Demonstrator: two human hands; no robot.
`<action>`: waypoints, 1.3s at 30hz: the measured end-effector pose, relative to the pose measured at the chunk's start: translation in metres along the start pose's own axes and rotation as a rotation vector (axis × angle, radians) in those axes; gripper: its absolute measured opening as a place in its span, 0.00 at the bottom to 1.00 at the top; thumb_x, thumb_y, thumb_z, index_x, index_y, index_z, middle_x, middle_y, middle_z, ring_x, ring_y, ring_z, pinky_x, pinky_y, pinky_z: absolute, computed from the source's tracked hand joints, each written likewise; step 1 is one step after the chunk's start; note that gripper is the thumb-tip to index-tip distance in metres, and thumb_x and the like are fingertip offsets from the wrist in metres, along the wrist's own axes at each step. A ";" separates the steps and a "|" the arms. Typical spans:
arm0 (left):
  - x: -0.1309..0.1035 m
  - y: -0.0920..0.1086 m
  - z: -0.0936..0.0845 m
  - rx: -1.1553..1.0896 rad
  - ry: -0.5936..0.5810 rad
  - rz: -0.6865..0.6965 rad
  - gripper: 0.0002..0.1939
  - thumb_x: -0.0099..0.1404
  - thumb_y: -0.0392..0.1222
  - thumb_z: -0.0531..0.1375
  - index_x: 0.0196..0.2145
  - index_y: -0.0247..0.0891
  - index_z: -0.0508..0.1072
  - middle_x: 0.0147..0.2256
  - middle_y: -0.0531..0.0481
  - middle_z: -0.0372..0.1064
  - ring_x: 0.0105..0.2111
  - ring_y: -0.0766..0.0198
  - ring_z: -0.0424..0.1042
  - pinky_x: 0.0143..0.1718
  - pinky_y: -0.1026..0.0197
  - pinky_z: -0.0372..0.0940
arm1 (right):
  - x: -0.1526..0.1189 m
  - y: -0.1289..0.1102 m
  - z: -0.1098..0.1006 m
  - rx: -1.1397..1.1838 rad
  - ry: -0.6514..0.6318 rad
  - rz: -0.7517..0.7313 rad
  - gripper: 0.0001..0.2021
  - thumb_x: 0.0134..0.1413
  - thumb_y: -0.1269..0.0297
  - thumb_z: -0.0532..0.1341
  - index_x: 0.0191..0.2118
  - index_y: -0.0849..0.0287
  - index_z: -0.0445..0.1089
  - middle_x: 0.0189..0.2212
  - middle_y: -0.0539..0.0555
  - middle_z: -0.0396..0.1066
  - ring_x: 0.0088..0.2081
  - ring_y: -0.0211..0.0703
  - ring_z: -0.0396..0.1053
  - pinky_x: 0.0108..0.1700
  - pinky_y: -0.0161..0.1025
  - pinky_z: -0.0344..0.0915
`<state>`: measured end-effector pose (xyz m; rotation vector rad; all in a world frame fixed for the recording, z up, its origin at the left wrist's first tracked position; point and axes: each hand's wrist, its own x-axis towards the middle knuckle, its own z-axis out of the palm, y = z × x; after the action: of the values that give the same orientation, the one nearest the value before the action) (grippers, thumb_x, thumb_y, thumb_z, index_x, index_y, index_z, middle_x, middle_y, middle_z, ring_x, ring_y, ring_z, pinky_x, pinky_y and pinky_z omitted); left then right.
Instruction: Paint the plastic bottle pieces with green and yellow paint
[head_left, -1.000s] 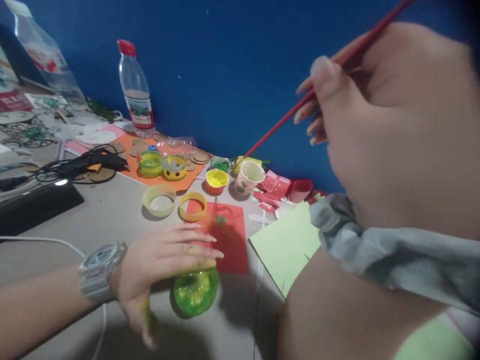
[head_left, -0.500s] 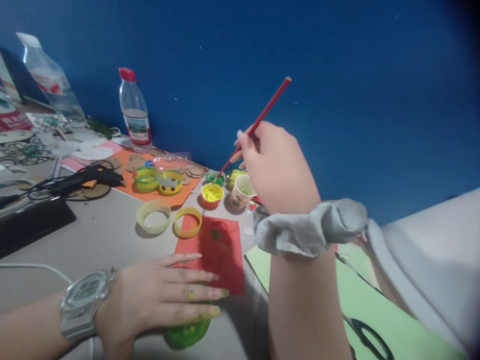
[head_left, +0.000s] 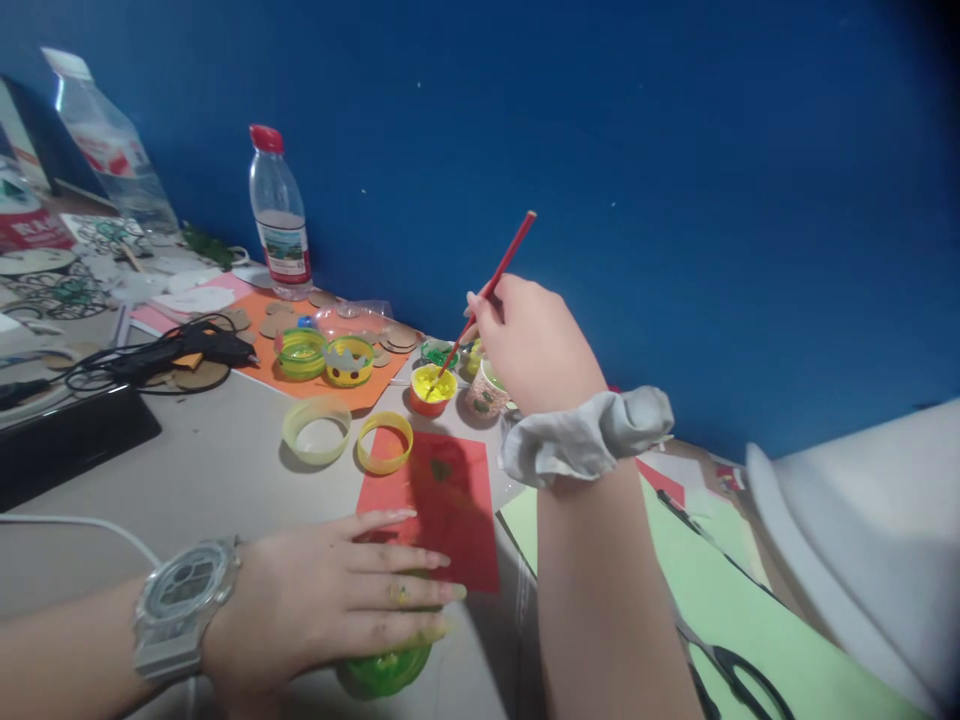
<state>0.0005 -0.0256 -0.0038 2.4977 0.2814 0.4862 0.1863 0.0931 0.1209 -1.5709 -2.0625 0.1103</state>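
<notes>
A thin red paintbrush [head_left: 514,246] is pinched in my right hand [head_left: 525,335], its tip down in the yellow paint of a small red-and-yellow cup [head_left: 432,392]. Beside that cup stand a cup of green paint [head_left: 439,354] and a patterned paper cup [head_left: 486,398], which my right hand partly covers. My left hand [head_left: 337,600] lies flat with fingers stretched over a green-painted round piece [head_left: 386,672], mostly hidden beneath it. The fingertips reach the edge of a red paper sheet [head_left: 461,510].
Two plain rings [head_left: 384,443] and two painted ones [head_left: 349,362] sit left of the cups. A red-capped bottle [head_left: 281,225] stands by the blue wall, a black glue gun [head_left: 217,347] lies farther left, and scissors [head_left: 739,680] rest on green paper at right.
My right hand has come down, lowering the brush so its tip dips into the yellow paint. My left hand stays flat on the green piece. The view has shifted slightly.
</notes>
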 end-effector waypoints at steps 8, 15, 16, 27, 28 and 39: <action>-0.006 -0.002 0.023 0.003 0.110 -0.064 0.44 0.59 0.70 0.53 0.66 0.45 0.52 0.61 0.45 0.62 0.61 0.52 0.62 0.68 0.50 0.36 | 0.004 0.003 0.009 -0.008 -0.001 -0.022 0.11 0.69 0.66 0.56 0.33 0.61 0.67 0.30 0.52 0.67 0.29 0.43 0.62 0.31 0.37 0.48; -0.007 -0.001 0.027 0.009 0.117 -0.111 0.46 0.54 0.67 0.61 0.65 0.47 0.56 0.57 0.43 0.68 0.58 0.49 0.66 0.66 0.47 0.43 | -0.005 -0.004 -0.016 0.003 0.074 -0.024 0.13 0.70 0.62 0.54 0.32 0.59 0.66 0.26 0.52 0.67 0.26 0.41 0.62 0.31 0.37 0.52; -0.007 -0.001 0.025 0.008 0.110 -0.086 0.47 0.55 0.67 0.60 0.66 0.47 0.53 0.58 0.44 0.67 0.59 0.50 0.65 0.67 0.48 0.42 | -0.007 -0.005 -0.021 0.004 0.088 -0.030 0.13 0.70 0.61 0.54 0.32 0.59 0.67 0.26 0.51 0.67 0.26 0.41 0.62 0.31 0.37 0.52; -0.013 -0.016 -0.003 -0.039 0.149 -0.091 0.56 0.50 0.75 0.56 0.67 0.41 0.48 0.62 0.38 0.60 0.60 0.44 0.63 0.65 0.43 0.48 | -0.017 -0.005 -0.036 0.081 0.355 -0.082 0.13 0.71 0.60 0.51 0.36 0.61 0.65 0.28 0.51 0.70 0.27 0.42 0.70 0.30 0.37 0.63; -0.013 -0.016 -0.001 -0.020 0.172 -0.098 0.56 0.49 0.75 0.58 0.67 0.42 0.49 0.62 0.38 0.60 0.59 0.44 0.64 0.64 0.43 0.50 | -0.019 -0.006 -0.040 0.101 0.379 -0.091 0.13 0.71 0.60 0.51 0.36 0.60 0.65 0.29 0.52 0.70 0.28 0.43 0.70 0.30 0.39 0.65; -0.005 -0.007 0.000 0.008 0.139 -0.341 0.46 0.53 0.54 0.67 0.64 0.41 0.55 0.57 0.37 0.67 0.56 0.45 0.68 0.57 0.47 0.62 | -0.046 -0.013 -0.071 0.112 0.593 -0.080 0.17 0.69 0.59 0.50 0.35 0.62 0.69 0.26 0.48 0.68 0.25 0.32 0.70 0.24 0.29 0.65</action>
<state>-0.0049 -0.0208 -0.0091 2.3595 0.7494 0.5162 0.2159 0.0293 0.1697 -1.2572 -1.6151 -0.2390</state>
